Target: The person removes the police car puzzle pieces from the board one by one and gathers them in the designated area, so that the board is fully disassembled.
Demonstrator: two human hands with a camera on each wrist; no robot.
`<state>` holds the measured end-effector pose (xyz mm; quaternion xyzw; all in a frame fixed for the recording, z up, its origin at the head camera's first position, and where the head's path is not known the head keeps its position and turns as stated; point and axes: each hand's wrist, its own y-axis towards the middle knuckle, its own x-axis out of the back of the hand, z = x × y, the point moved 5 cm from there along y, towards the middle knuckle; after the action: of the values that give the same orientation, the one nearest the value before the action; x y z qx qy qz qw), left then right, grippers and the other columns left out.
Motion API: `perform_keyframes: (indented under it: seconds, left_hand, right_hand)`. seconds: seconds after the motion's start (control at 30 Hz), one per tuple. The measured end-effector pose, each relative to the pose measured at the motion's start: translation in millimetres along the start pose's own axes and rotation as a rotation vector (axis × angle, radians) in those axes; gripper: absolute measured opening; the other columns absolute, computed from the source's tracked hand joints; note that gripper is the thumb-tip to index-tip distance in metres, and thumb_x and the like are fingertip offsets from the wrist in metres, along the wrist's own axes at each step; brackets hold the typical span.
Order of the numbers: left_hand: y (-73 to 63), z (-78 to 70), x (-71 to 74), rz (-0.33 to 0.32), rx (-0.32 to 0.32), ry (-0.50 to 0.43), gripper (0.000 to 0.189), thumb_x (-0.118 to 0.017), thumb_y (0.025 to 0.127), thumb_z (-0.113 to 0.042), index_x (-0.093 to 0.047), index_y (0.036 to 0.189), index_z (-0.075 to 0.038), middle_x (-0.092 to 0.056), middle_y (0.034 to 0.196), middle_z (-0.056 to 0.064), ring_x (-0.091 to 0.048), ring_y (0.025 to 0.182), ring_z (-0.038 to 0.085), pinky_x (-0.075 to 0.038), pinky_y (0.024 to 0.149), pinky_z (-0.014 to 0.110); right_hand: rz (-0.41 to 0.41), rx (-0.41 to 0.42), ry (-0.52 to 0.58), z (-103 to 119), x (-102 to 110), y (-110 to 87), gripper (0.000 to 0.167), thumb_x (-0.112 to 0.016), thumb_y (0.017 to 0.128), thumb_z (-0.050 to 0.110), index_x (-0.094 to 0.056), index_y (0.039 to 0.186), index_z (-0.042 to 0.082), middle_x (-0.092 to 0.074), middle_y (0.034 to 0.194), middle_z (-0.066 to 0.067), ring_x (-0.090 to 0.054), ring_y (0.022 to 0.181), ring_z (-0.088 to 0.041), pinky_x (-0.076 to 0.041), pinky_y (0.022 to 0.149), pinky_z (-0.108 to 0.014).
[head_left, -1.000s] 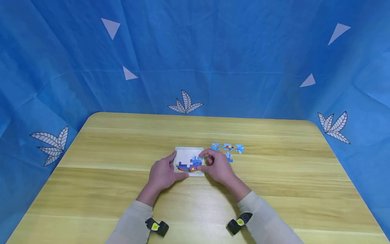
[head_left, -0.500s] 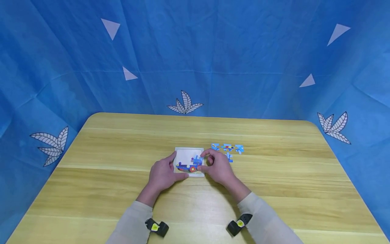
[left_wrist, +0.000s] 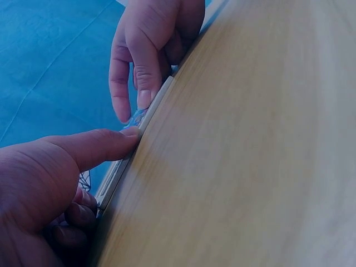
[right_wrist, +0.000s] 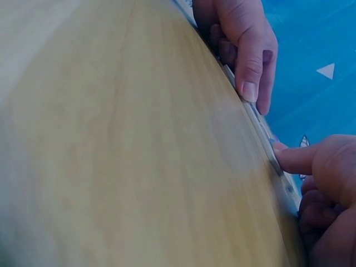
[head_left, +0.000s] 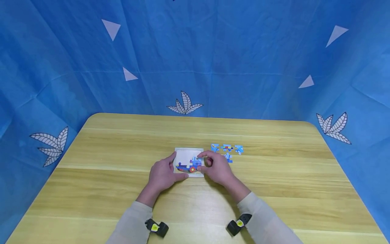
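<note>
A white-rimmed jigsaw tray (head_left: 189, 148) lies on the table, its lower part filled with pieces that show a blue vehicle with red wheels. My left hand (head_left: 162, 173) grips the tray at its left side, thumb on the front rim and fingers along the left edge. At the tray's right side, my right hand (head_left: 217, 166) pinches a blue puzzle piece (head_left: 195, 160) between thumb and index finger, low over the right part of the picture. Both wrist views show the tray almost edge-on, so whether the piece sits flat cannot be told.
Several loose puzzle pieces (head_left: 227, 147) lie right of the tray, one of them (head_left: 228, 158) close behind the right hand. The wooden table (head_left: 122, 142) ends at a blue cloth backdrop (head_left: 195, 51).
The blue puzzle piece shifted slightly right within the tray, then back left, in my right hand's fingers. My left hand has stayed on the tray.
</note>
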<state>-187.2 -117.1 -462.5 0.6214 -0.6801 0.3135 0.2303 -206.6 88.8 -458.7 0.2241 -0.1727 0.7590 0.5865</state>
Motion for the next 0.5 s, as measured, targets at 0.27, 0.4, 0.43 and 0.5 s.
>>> perform_keyframes:
  seconds: [0.27, 0.4, 0.43, 0.5]
  left_hand:
    - [0.1, 0.1, -0.3, 0.001, -0.014, 0.005, 0.103, -0.092, 0.067, -0.044, -0.045, 0.151, -0.007, -0.042, 0.065, 0.003, -0.037, 0.058, 0.019, -0.025, 0.052, 0.031]
    - [-0.2, -0.1, 0.0, 0.001, -0.009, 0.005, 0.103, -0.092, 0.067, -0.044, -0.045, 0.150, -0.006, -0.042, 0.065, 0.003, -0.038, 0.058, 0.019, -0.025, 0.052, 0.031]
    - [-0.2, 0.0, -0.1, 0.001, -0.008, 0.005, 0.103, -0.092, 0.067, -0.044, -0.045, 0.151, -0.007, -0.042, 0.065, 0.003, -0.038, 0.058, 0.019, -0.025, 0.052, 0.031]
    - [0.0, 0.3, -0.4, 0.000, -0.006, 0.006, 0.103, -0.092, 0.067, -0.044, -0.045, 0.151, -0.007, -0.042, 0.065, 0.003, -0.038, 0.058, 0.020, -0.025, 0.052, 0.031]
  right_hand:
    - [0.030, -0.002, -0.096, 1.8, 0.2, 0.4, 0.038, -0.083, 0.084, 0.016, -0.073, 0.120, 0.009, -0.040, 0.062, 0.004, -0.035, 0.057, -0.013, -0.035, 0.061, -0.033]
    - [0.039, -0.002, -0.121, 2.4, 0.4, 0.5, 0.035, -0.082, 0.085, 0.018, -0.074, 0.118, 0.009, -0.041, 0.060, 0.004, -0.035, 0.056, -0.012, -0.033, 0.058, -0.032]
    - [0.041, 0.000, -0.125, 2.6, 0.5, 0.5, 0.034, -0.082, 0.085, 0.018, -0.074, 0.117, 0.009, -0.040, 0.061, 0.004, -0.035, 0.056, -0.012, -0.033, 0.059, -0.032]
    - [0.041, 0.009, -0.129, 2.9, 0.8, 0.4, 0.033, -0.082, 0.085, 0.018, -0.073, 0.116, 0.009, -0.041, 0.062, 0.004, -0.035, 0.056, -0.013, -0.034, 0.060, -0.032]
